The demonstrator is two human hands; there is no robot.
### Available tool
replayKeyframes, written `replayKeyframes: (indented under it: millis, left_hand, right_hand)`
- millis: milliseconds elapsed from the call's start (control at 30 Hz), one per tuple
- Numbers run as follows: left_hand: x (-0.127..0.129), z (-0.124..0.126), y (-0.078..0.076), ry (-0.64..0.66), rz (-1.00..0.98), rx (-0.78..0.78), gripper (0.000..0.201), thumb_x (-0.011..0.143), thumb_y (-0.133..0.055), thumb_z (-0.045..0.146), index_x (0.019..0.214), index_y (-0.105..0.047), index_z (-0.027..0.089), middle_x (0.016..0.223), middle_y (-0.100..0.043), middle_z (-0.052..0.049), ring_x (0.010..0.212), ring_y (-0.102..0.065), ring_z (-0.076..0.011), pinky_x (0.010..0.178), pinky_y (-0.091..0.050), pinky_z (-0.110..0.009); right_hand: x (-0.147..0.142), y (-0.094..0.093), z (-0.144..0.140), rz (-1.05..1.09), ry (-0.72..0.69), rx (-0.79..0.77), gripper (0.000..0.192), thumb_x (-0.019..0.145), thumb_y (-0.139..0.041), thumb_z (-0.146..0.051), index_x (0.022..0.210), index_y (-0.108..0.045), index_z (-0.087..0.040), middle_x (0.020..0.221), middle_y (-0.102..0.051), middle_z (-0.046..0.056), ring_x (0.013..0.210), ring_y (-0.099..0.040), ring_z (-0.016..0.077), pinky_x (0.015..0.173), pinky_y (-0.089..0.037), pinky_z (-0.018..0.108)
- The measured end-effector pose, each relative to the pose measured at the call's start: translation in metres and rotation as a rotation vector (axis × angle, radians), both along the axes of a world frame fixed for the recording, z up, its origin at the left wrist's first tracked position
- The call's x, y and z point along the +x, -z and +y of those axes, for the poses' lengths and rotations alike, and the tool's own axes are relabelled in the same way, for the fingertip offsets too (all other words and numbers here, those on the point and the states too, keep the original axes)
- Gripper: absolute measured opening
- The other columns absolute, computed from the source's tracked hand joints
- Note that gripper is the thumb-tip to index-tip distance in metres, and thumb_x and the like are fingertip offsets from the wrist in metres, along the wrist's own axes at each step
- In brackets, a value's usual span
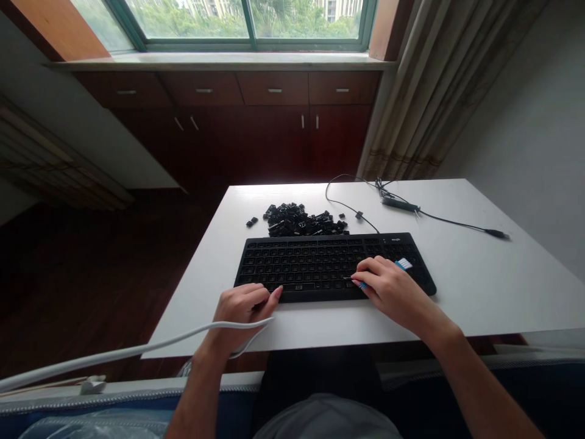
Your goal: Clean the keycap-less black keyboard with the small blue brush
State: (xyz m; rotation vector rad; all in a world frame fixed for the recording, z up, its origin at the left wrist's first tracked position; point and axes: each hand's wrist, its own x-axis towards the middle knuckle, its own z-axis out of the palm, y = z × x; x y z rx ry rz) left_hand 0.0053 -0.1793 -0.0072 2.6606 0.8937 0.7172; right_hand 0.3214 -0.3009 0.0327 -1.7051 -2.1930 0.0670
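Presently, scene: a white table [479, 286] is set before a window, with a black keyboard [320, 265] laid on its near middle.
Keyboard axis: the long side is run left to right, parallel to the near table edge; most sockets are seen bare of caps.
Right hand [388, 286]: it is closed on a small blue-and-white brush [403, 264], whose pale head is seen sticking out past the knuckles to the far right, while a thin tip is pointed left over the lower rows.
Brush place: it is held over the right part of the keyboard, just left of its right end.
Left hand [244, 305]: it is loosely curled, nothing held; the fingertips are rested against the near left edge of the keyboard, beside the space bar.
Nearer hand: the bare left rows are lain well left of the brush, along the long axis.
Keycaps [301, 221]: a black heap is piled just beyond the far edge, left of middle.
Cable [411, 207]: it is trailed from the far edge away to the far right.
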Motion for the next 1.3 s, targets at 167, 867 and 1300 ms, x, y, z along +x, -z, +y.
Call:
replayKeyframes:
  millis: [167, 867, 1300]
  left_hand:
    - [0.000, -0.001, 0.001, -0.006, 0.001, 0.016, 0.042, 0.095, -0.060, 0.022, 0.059, -0.039, 0.016, 0.056, -0.039, 0.004, 0.053, -0.033, -0.0075, 0.056, -0.024, -0.029]
    - [-0.001, -0.001, 0.000, 0.000, 0.006, -0.003, 0.042, 0.094, -0.061, 0.021, 0.059, -0.039, 0.016, 0.056, -0.040, 0.004, 0.052, -0.033, -0.0072, 0.055, -0.025, -0.029]
    - [-0.003, 0.005, 0.002, 0.044, -0.016, 0.042, 0.034, 0.090, -0.068, 0.022, 0.062, -0.050, 0.017, 0.057, -0.045, 0.004, 0.052, -0.036, -0.0071, 0.055, -0.029, -0.027]
  right_hand:
    - [0.002, 0.000, 0.004, 0.071, 0.029, -0.062, 0.016, 0.095, -0.054, -0.010, 0.100, -0.068, -0.018, 0.103, -0.066, 0.008, 0.093, -0.061, 0.0218, 0.081, -0.057, 0.042]
    - [0.036, -0.004, 0.000, 0.118, -0.033, 0.001, 0.023, 0.096, -0.051, -0.010, 0.111, -0.066, -0.019, 0.115, -0.066, 0.010, 0.105, -0.064, 0.0226, 0.088, -0.059, 0.042]
    - [0.114, -0.003, -0.070, -0.013, 0.135, 0.021, 0.021, 0.093, -0.057, -0.015, 0.108, -0.069, -0.022, 0.111, -0.068, 0.008, 0.097, -0.067, 0.0219, 0.081, -0.061, 0.039]
